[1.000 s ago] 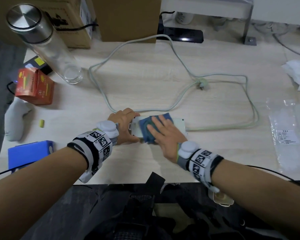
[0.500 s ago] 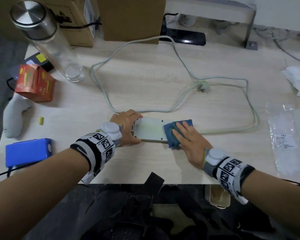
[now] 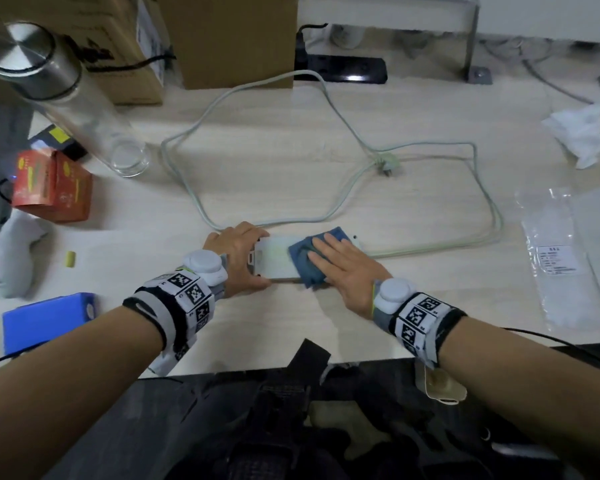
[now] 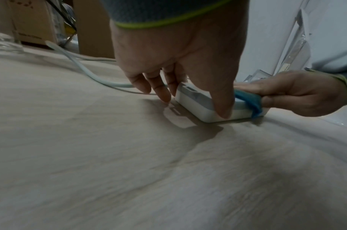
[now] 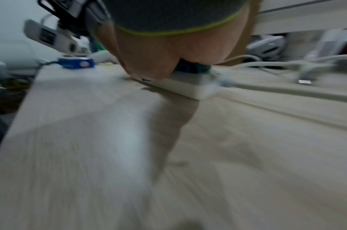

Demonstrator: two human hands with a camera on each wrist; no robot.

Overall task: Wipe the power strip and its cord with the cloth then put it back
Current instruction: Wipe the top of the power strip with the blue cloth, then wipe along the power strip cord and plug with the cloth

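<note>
Near the worktop's front edge, my left hand gripped the power strip's end; my flat right hand pressed the cloth onto it.

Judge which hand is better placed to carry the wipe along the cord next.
Right. The right hand already presses the cloth at the power strip's cord end, while the left hand grips its opposite end.

A flat white rectangular plastic power strip lies low in the frame's centre, a crumpled blue cloth covering its right half, its pale grey-green cord looping above.
</note>
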